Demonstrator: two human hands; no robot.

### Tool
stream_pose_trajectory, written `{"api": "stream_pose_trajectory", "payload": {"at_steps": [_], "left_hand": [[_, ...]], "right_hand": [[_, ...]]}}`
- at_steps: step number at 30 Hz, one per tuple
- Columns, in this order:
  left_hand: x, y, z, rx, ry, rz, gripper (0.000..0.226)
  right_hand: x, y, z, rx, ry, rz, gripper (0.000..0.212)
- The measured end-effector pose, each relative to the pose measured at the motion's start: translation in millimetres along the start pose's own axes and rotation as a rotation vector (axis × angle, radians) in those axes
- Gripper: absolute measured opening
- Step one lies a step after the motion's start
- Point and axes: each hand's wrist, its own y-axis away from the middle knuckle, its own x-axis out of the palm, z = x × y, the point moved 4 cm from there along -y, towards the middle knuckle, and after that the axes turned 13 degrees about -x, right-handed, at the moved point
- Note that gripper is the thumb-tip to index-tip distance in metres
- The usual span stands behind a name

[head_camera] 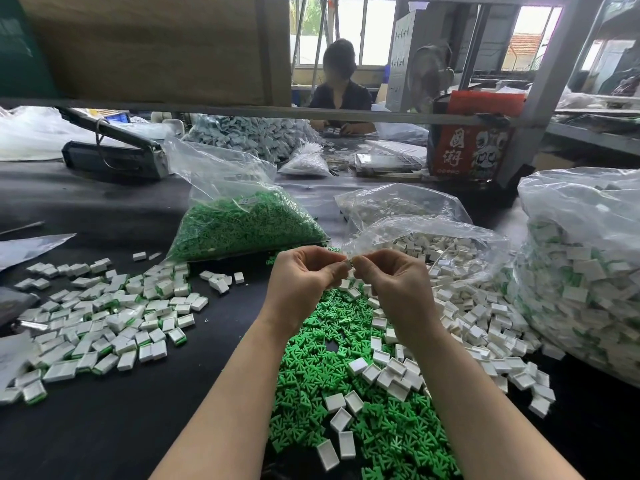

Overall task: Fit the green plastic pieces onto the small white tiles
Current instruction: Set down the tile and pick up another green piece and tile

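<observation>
- My left hand [304, 277] and my right hand [388, 278] meet above the dark worktable [104, 427], fingers of both curled in, pinching one small white tile [348, 266] between the fingertips.
- Only a sliver of that tile shows between my thumbs; whether a green piece is already seated on it I cannot tell.
- Directly beneath my forearms lies a loose heap of green plastic pieces [346, 403], spread across the table toward the near edge.
- Bare white tiles [398, 372] lie scattered over and beside the green heap, several open side up, thickening to my right.
- To my left a spread of finished tiles [104, 323], white with green showing at their edges, covers the table well apart from my hands.
- Behind my hands stands an open clear bag of green pieces [239, 223], its mouth slumped and a few pieces spilled at its foot.
- Just right of it an open clear bag of white tiles [433, 244] spills toward my right hand.
- At the far right a large clear bag [581, 271] bulges with white tiles showing green.
- Across the table another person [341, 91] sits in dark clothing, hands busy at a tray, beside a mound of pale parts [249, 133].
- A red printed box [467, 147] stands by a metal shelf post at the back right.
</observation>
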Motion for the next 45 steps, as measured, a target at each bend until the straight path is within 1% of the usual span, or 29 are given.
{"api": "stream_pose_trajectory", "payload": {"at_steps": [4,7,9,12,14,16,20,22,24,28,31,37,45], "left_hand": [[1,-1,1,-0.016,-0.010,0.041,0.009],[5,-1,5,-0.030,-0.015,0.067,0.016],[8,-1,9,-0.055,-0.033,0.067,0.018],[8,-3,14,-0.113,0.026,0.067,0.017],[5,-4,16,-0.154,0.052,0.080,0.010],[3,-5,18,-0.193,0.029,0.104,0.003],[7,-1,20,-0.261,-0.042,0.228,0.019],[11,2,17,-0.236,-0.123,0.275,0.026],[14,5,15,-0.191,-0.204,0.284,0.032],[19,9,11,-0.152,-0.278,0.267,0.028],[20,11,8,-0.141,-0.287,0.293,0.032],[20,15,3,-0.132,-0.244,0.344,0.032],[17,15,8,-0.178,-0.285,0.411,0.031]], "right_hand": [[2,-2,0,-0.016,0.183,0.140,0.011],[1,-2,-2,-0.013,0.341,0.237,0.022],[0,-1,-6,0.002,0.393,0.279,0.026],[1,0,-9,0.025,0.443,0.301,0.031],[1,0,-9,0.031,0.429,0.301,0.034],[2,0,-8,0.041,0.397,0.307,0.035],[5,2,-8,0.099,0.209,0.306,0.037],[7,2,-7,0.109,0.154,0.297,0.036],[8,2,-8,0.126,0.117,0.288,0.036],[7,3,-11,0.204,-0.019,0.270,0.036],[7,3,-12,0.247,-0.090,0.297,0.032],[8,6,-9,0.288,-0.144,0.343,0.034],[8,10,-7,0.327,-0.127,0.443,0.035]]}}
